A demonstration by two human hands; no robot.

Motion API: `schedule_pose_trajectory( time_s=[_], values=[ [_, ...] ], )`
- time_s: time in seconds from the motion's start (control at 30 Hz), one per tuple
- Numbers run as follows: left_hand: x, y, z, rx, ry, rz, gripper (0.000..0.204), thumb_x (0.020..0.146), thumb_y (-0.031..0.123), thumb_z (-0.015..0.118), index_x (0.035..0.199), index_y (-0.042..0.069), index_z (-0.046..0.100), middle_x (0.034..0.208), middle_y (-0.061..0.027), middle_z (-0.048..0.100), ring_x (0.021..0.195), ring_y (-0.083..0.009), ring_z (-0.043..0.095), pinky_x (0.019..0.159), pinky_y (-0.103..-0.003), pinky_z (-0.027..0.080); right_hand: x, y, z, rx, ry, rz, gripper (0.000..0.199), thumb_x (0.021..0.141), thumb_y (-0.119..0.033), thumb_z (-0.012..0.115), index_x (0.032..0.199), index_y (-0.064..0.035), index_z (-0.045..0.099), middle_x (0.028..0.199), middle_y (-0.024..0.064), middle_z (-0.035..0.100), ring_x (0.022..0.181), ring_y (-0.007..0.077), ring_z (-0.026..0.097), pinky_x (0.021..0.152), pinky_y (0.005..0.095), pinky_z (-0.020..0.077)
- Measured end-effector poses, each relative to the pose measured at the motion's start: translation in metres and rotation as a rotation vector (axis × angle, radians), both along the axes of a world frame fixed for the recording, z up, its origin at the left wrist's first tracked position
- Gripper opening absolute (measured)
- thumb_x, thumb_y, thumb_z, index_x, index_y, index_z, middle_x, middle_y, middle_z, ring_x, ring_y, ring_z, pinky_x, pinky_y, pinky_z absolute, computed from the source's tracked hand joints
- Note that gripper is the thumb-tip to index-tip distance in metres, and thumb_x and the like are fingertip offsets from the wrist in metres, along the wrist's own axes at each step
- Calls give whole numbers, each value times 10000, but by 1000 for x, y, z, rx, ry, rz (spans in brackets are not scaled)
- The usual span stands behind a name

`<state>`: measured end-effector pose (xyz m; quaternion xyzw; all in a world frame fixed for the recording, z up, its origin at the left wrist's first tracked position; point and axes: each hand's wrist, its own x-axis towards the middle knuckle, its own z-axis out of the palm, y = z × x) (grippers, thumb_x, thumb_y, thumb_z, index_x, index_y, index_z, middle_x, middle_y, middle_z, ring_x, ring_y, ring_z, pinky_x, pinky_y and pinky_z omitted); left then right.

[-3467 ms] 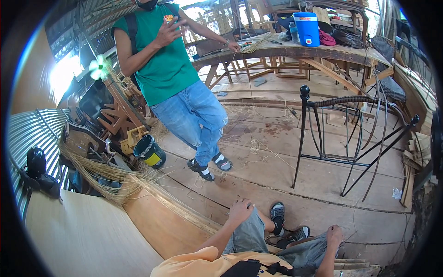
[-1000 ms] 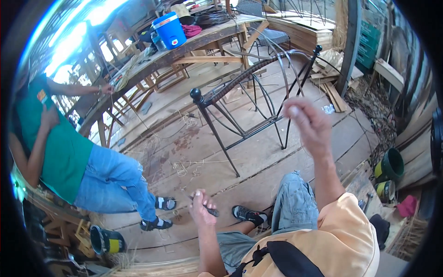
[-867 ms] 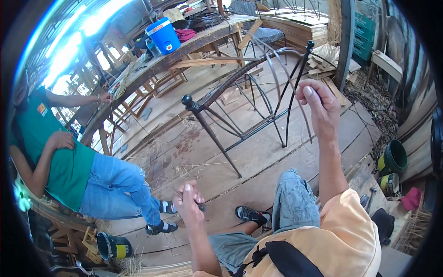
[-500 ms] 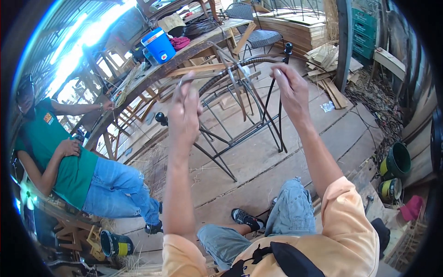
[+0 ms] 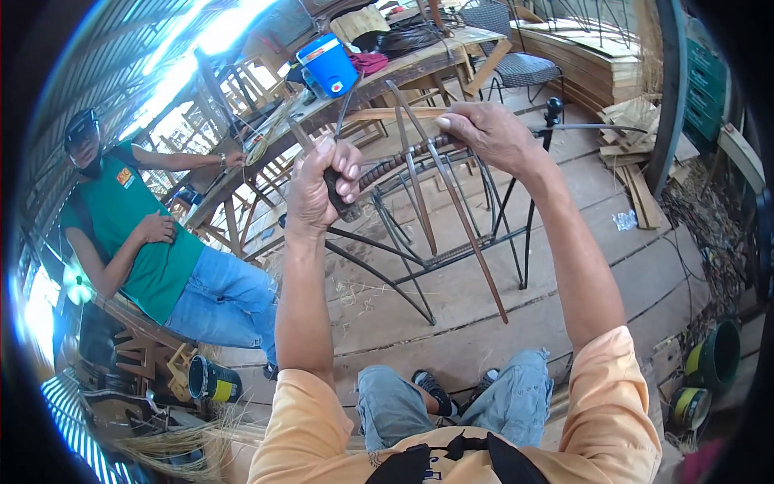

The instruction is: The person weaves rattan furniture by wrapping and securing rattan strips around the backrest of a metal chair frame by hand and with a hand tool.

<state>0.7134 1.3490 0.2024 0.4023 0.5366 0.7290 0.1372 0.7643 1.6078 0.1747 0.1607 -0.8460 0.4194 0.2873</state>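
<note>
Plank floor (image 5: 484, 339) w/ straw scraps; open workshop, long wooden bench (image 5: 355, 97) at rear. Left hand (image 5: 322, 181) fisted around dark metal frame (image 5: 451, 234) rail. Right hand (image 5: 488, 129) pinches brown cane strips (image 5: 459, 210) at wrapped rail; strips hang down, thin, stiff.

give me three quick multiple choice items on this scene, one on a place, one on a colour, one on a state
1. Where is the blue cooler?
A on the floor
B on the wooden table
C on a chair

2. What colour is the standing person's shirt?
A green
B red
C white

3. What is the left hand doing?
A hanging open
B resting on a knee
C closed on the wrapped bar of the metal frame

Key: 1 B, it stands on the tabletop; 2 A, the shirt is plainly green; 3 C, its fingers curl round the bar, while the right hand pinches thin strips.
</note>
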Motion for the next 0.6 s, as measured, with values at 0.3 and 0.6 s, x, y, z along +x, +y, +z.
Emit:
schedule_pose_trajectory(
  time_s=[0.3,0.6],
  values=[
    [-13,-11,-10,130,-54,-102,347,945,348,525,715,100,449,697,-34,479,488,-67,419,444,-215,411,37,-31,-39,-555,499,-311,184,915,-162,603,993,4,625,806,70,648,702,185,610,659,292,481],
    [-8,-5,-12,108,-12,-8,348,899,377,589,726,96,477,730,-50,521,517,-79,459,481,-214,399,24,-80,-63,-1029,-262,523,206,934,-243,602,962,-39,603,680,-3,564,505,76,510,446,199,392]
  ],
)
